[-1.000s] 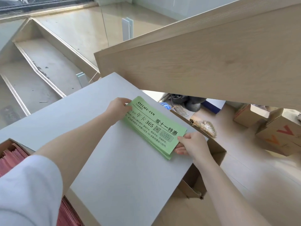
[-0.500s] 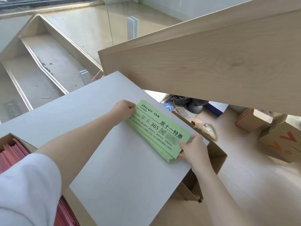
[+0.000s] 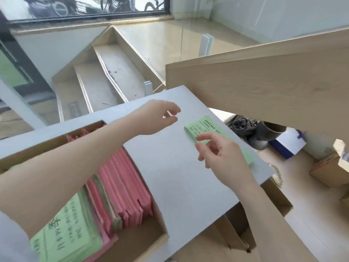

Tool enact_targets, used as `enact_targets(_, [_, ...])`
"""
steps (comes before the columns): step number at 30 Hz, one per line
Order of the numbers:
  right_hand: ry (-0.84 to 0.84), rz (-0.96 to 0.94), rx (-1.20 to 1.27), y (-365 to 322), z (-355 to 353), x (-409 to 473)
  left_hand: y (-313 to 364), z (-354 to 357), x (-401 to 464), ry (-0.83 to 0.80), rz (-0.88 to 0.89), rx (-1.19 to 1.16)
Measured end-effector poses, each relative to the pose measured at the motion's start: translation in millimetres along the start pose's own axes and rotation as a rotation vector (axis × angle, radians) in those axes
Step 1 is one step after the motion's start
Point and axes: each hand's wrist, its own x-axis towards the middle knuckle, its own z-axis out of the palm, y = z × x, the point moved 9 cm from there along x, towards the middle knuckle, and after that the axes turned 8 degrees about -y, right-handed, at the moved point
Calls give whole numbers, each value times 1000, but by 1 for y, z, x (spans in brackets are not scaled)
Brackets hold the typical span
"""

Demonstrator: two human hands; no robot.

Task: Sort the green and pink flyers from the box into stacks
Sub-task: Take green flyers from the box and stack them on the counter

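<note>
A stack of green flyers (image 3: 203, 127) lies at the far right of the grey tabletop (image 3: 175, 176). My right hand (image 3: 221, 156) hovers over the stack's near part and hides it, fingers loosely bent and holding nothing. My left hand (image 3: 160, 118) floats above the table to the left of the stack, thumb and fingers relaxed and empty. At the lower left stands the cardboard box (image 3: 151, 248). It holds pink flyers (image 3: 124, 186) standing on edge and green flyers (image 3: 69, 233) at its near end.
A wooden slanted panel (image 3: 264, 91) rises just behind the table's far right corner. Steps (image 3: 105, 82) descend beyond the far edge. Below the table's right side are an open cardboard box (image 3: 245, 229), dark bags (image 3: 253, 129) and more cartons (image 3: 332, 167) on the floor.
Both hands have let go of the green stack and lifted off it, drawing back to the left. The view has swung left, bringing the flyer box into sight.
</note>
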Motion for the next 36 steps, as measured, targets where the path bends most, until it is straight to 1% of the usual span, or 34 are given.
enact_targets(2, [-129,-187,39,-57,35,-10,-13,-31,-62,114,19,-31])
enact_targets(5, [-244,-353,5,-113,79,-29,-58,-63,-155,221,-78,-15])
enact_targets(7, [-294,-402,-22,-135,107,-42,-96,-73,-206,241,-162,-8])
enact_targets(9, [-329,-409,-70,-149,134,-54,-129,-75,-244,226,-221,-35])
enact_targets(12, [-335,-328,-216,-152,171,-68,-159,-64,-271,134,-205,35])
enact_targets(15, [-383,-143,-415,-142,210,-81,-176,-52,-273,16,-158,144])
enact_targets(18, [-319,39,-607,-131,239,-88,-188,-41,-260,-85,-170,206])
enact_targets(20, [-258,153,-638,-121,249,-88,-192,-34,-248,-130,-170,285])
enact_targets(23, [-187,279,-597,-108,253,-87,-197,-27,-236,-128,-209,367])
enact_targets(28, [-123,335,-606,-107,250,-86,-206,-24,-227,-104,-258,337])
enact_targets(33, [-62,316,-589,-109,252,-90,-213,-24,-227,-121,-337,298])
enact_targets(36, [-16,315,-511,-107,250,-94,-213,-25,-231,-111,-361,277])
